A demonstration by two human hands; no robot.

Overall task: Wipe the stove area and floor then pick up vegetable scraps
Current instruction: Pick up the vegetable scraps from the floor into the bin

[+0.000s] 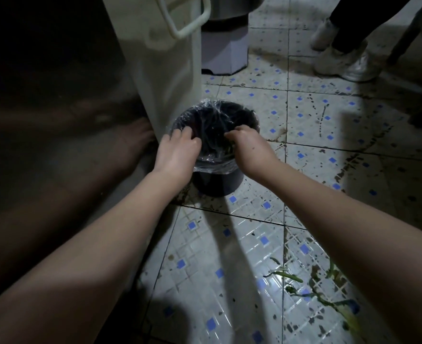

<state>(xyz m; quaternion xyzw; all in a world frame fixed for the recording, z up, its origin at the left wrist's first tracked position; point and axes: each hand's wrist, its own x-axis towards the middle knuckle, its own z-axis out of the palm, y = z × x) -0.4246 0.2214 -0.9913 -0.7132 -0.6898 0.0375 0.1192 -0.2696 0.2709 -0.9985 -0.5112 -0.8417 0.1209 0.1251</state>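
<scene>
Head view: both hands reach over a small dark bin point(217, 181) on the speckled tile floor point(229, 256), just beside a white cabinet point(165, 78). Left hand point(177, 150) curls its fingers onto the clear plastic liner point(215, 163) at the rim. Right hand point(248, 142) bends its fingers over the bin's mouth; whether it holds anything cannot be told. Green vegetable scraps point(329, 296) lie on the tiles under the right forearm, well apart from the bin.
</scene>
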